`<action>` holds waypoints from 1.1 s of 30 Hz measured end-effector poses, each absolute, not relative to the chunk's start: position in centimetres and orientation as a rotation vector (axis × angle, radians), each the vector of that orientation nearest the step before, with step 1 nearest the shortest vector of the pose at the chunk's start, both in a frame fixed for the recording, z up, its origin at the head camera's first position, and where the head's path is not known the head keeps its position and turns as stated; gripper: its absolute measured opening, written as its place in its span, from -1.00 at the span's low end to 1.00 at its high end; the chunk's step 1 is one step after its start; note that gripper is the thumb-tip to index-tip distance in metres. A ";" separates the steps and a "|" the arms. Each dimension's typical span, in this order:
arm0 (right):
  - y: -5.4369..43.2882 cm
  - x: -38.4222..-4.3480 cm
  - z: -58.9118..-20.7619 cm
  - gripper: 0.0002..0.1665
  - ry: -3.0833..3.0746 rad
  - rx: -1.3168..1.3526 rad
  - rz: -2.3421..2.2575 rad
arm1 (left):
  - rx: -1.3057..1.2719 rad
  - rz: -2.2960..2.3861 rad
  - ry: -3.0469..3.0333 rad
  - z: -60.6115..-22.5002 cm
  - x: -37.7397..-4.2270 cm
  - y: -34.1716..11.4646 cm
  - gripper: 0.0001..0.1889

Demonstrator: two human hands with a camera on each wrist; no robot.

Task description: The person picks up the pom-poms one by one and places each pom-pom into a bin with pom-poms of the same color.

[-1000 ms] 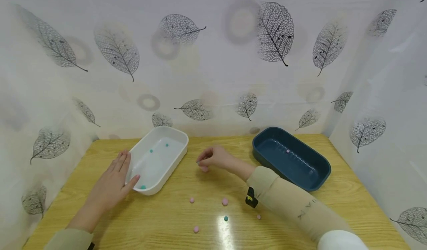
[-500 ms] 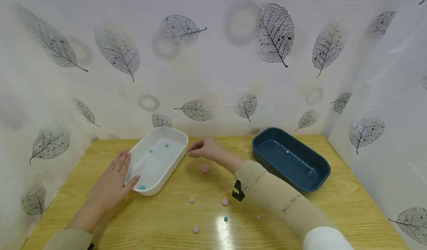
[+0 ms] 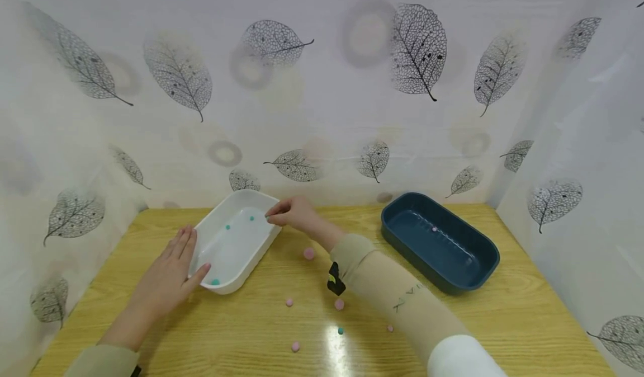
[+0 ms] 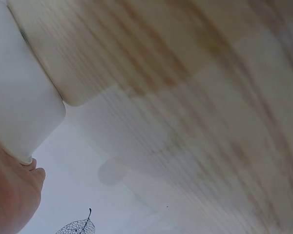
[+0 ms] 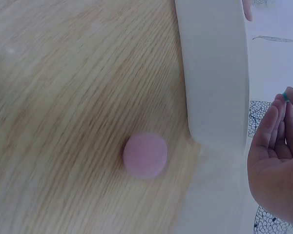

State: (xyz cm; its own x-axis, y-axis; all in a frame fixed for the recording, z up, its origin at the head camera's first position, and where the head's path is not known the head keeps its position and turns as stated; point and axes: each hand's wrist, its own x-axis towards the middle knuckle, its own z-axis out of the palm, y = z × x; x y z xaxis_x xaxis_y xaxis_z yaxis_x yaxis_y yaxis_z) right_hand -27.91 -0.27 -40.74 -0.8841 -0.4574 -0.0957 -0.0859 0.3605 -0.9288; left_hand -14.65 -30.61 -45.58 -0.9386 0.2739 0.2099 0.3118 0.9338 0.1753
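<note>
My right hand [image 3: 298, 216] is over the right rim of a white tray [image 3: 255, 263], pinching a small teal pom-pom [image 5: 285, 96] between thumb and fingertips. On the tray's left side rests my left hand [image 3: 166, 283], its fingers straight along the outer wall and the thumb by the near rim. Inside that tray lie three teal pom-poms, one near the front [image 3: 215, 282]. Outside it, below my right wrist, a larger pink pom-pom [image 5: 145, 156] sits on the table. The left wrist view shows only part of the left hand [image 4: 12, 190] against the tray's wall.
A dark blue tray [image 3: 417, 257] stands at the right with one small pink pom-pom [image 3: 434, 229] in it. Several pink pom-poms and one teal pom-pom [image 3: 340, 330] lie on the wooden table [image 3: 226, 332] in front. A leaf-patterned curtain [image 3: 332, 114] closes off the back and sides.
My right hand has moved left and away from me, from above the table to over the white tray's rim, carrying the teal pom-pom. The left hand has stayed in place.
</note>
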 end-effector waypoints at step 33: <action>-3.6 -28.4 -41.5 -0.77 2.228 -0.320 -1.724 | -0.449 -0.317 -2.922 -45.4 -14.6 -30.5 -0.07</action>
State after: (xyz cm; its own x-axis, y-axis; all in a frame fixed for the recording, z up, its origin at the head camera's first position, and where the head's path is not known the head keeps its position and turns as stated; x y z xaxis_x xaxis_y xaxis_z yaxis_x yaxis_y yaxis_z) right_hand -28.43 -3.63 -41.51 -0.9285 -0.3568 -0.1028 0.0099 0.2530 -0.9674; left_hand -14.55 -30.53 -45.39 -0.9405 0.2768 0.1971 0.3127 0.9321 0.1829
